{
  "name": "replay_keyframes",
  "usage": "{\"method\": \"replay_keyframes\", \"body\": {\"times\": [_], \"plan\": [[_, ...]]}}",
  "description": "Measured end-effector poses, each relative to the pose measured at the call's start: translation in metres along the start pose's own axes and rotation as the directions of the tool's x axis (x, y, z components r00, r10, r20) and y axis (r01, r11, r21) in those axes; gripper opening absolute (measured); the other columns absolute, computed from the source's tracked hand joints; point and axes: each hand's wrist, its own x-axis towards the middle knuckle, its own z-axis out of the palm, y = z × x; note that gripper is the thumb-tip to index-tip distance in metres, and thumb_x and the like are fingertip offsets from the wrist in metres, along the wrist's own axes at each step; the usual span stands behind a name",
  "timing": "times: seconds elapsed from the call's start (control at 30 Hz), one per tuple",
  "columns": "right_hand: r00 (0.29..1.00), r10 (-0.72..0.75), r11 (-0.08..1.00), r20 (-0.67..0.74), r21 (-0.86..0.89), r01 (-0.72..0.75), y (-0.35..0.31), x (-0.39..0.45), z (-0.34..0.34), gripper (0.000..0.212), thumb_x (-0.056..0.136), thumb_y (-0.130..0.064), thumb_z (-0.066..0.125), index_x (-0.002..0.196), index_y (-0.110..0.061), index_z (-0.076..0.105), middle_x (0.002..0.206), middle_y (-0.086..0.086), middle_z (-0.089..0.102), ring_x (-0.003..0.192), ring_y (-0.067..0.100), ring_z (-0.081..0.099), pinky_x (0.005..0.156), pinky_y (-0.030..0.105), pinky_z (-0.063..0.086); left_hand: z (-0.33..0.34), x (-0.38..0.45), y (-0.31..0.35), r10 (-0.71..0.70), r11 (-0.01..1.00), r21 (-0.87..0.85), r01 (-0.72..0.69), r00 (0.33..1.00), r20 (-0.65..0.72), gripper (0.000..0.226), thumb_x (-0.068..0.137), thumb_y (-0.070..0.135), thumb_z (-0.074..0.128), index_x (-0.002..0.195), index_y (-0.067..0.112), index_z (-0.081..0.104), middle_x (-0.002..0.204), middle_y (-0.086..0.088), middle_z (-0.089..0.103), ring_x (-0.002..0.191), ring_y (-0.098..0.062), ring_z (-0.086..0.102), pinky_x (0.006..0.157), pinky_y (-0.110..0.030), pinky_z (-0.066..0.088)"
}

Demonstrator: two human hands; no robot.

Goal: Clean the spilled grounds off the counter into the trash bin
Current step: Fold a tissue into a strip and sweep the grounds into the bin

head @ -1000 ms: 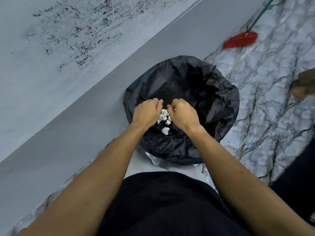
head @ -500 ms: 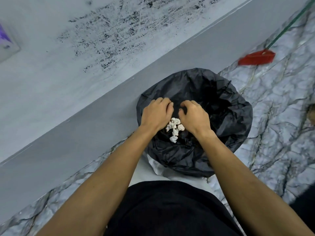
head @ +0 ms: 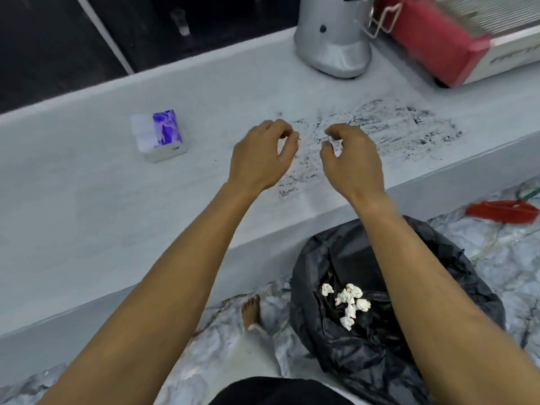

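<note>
Hovering loosely curled and empty, left hand and right hand should sweep the mid-frame grounds off the desk edge toward the trash bin.

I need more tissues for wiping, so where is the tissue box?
In the head view, the tissue box sits on the counter, left of the left hand and the spilled grounds.

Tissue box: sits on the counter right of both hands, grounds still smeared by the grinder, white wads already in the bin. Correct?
Not quite. The head view shows the tissue box on the counter to the left of both hands, beyond the left hand. The rest holds: grounds still smeared near the grinder, white wads in the bin.
</note>
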Motion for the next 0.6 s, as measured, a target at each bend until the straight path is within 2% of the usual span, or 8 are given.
{"method": "replay_keyframes", "body": {"times": [0.13,0.23,0.33,0.47,0.53,0.6], "plan": [[0.992,-0.1,0.995,0.077,0.035,0.098,-0.066,0.04,0.04,0.033,0.097,-0.027,0.052,0.128,-0.018,0.059,0.126,0.0,0.061,0.114,0.015,0.057,0.089,0.036,0.05,-0.054,0.021,-0.073,-0.112,0.993,0.011,0.114,0.986,-0.12,0.03,0.096,0.049,0.042,0.106,0.031,0.064,0.108,0.016,0.066,0.101,-0.008,0.058,0.082,-0.037,0.054],[0.973,-0.164,0.986,0.161,0.047,0.158,-0.114,0.06,0.077,0.037,0.098,-0.026,0.051,0.133,-0.019,0.057,0.133,-0.001,0.059,0.123,0.015,0.053,0.097,0.036,0.048,-0.089,0.025,-0.137,-0.196,0.977,0.049,0.209,0.963,-0.186,0.037,0.094,0.053,0.048,0.118,0.028,0.061,0.121,0.013,0.065,0.11,-0.012,0.058,0.094,-0.033,0.049],[0.947,-0.221,0.975,0.232,0.052,0.215,-0.153,0.073,0.12,0.04,0.099,-0.026,0.05,0.138,-0.019,0.054,0.14,-0.002,0.055,0.129,0.015,0.05,0.102,0.034,0.045,-0.114,0.019,-0.208,-0.303,0.945,0.067,0.319,0.936,-0.18,0.052,0.089,0.059,0.053,0.128,0.026,0.055,0.131,0.01,0.06,0.119,-0.016,0.055,0.098,-0.035,0.045],[0.898,-0.292,0.955,0.331,0.051,0.292,-0.192,0.08,0.181,0.038,0.099,-0.025,0.05,0.136,-0.017,0.055,0.139,-0.001,0.055,0.127,0.018,0.051,0.099,0.034,0.047,-0.125,-0.002,-0.287,-0.445,0.89,0.107,0.444,0.896,-0.018,0.087,0.078,0.078,0.055,0.145,0.026,0.038,0.151,0.005,0.042,0.137,-0.021,0.042,0.111,-0.044,0.038],[0.868,-0.326,0.941,0.375,0.042,0.335,-0.207,0.082,0.21,0.036,0.097,-0.024,0.049,0.133,-0.017,0.056,0.134,0.001,0.056,0.123,0.022,0.052,0.093,0.038,0.05,-0.122,-0.011,-0.311,-0.476,0.88,0.085,0.468,0.87,0.128,0.111,0.069,0.085,0.058,0.154,0.024,0.022,0.162,0.003,0.024,0.148,-0.021,0.024,0.119,-0.046,0.026],[0.832,-0.354,0.923,0.426,0.017,0.384,-0.218,0.082,0.237,0.043,0.099,-0.026,0.049,0.141,-0.015,0.049,0.143,0.003,0.05,0.13,0.024,0.046,0.098,0.041,0.048,-0.112,-0.013,-0.324,-0.464,0.885,0.092,0.457,0.85,0.248,0.128,0.062,0.09,0.057,0.157,0.021,0.006,0.166,0.003,0.007,0.152,-0.019,0.005,0.123,-0.048,0.01]]}}
